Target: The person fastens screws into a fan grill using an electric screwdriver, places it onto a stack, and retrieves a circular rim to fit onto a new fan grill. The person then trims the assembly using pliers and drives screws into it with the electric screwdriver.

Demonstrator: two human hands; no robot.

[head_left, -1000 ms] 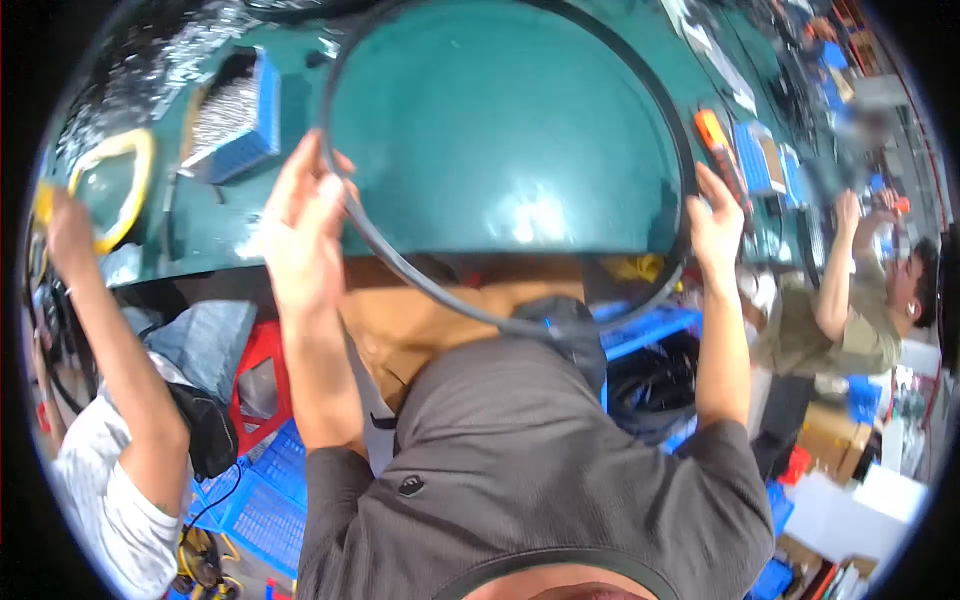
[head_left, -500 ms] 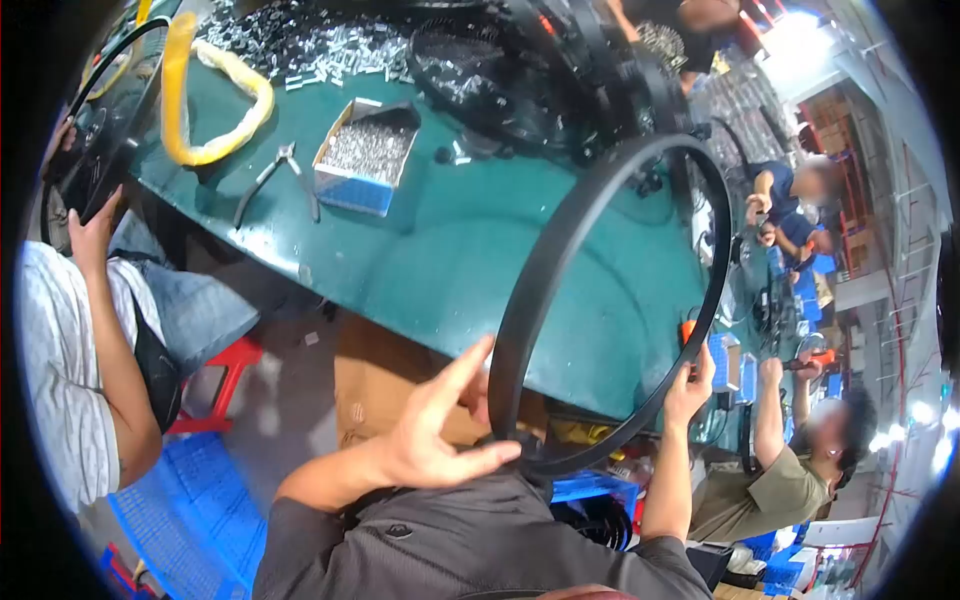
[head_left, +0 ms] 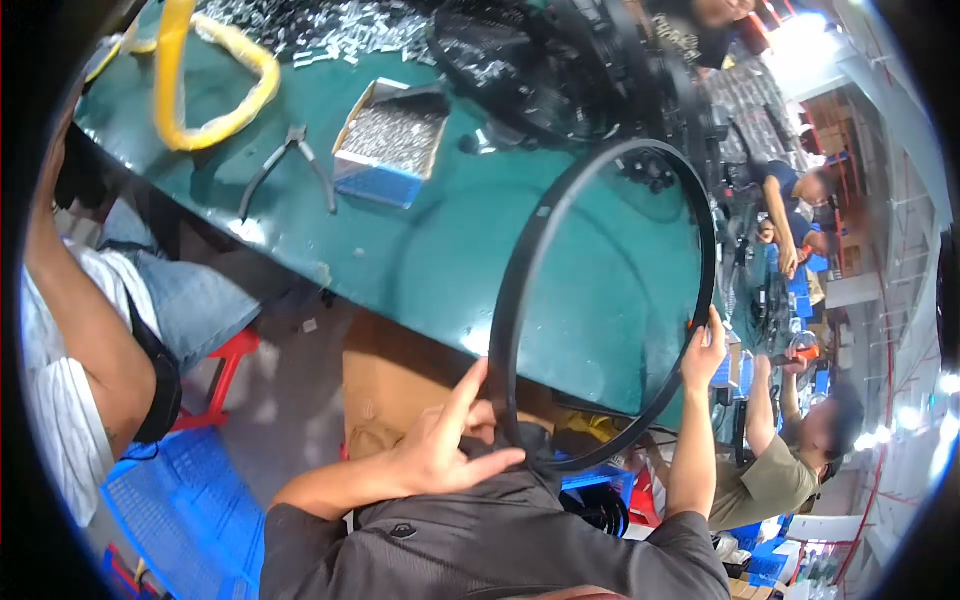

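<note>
A large black hoop, like a wheel rim (head_left: 512, 300), stands tilted between my hands, its lower edge close to my lap. My left hand (head_left: 445, 445) is at its lower left side, thumb and forefinger spread apart, the thumb tip near the rim; the other fingers are curled. On the right side, my right hand (head_left: 703, 350) has its fingers round the hoop. Pliers (head_left: 292, 165) with open handles lie on the green table (head_left: 440, 270), beside a blue and white box (head_left: 390, 145) of small metal pieces.
A yellow loop (head_left: 215, 130) and loose metal pieces (head_left: 350, 30) lie on the table's far left, with dark rims (head_left: 530, 70) behind. One person (head_left: 90, 340) is at the left by a blue basket (head_left: 190, 510); another (head_left: 775, 470) is at the right. A cardboard box (head_left: 385, 375) is below the table.
The hoop has turned slightly more upright, and a light mark now shows on its upper left. My right hand has moved up a little. The person at the left has leaned nearer the table.
</note>
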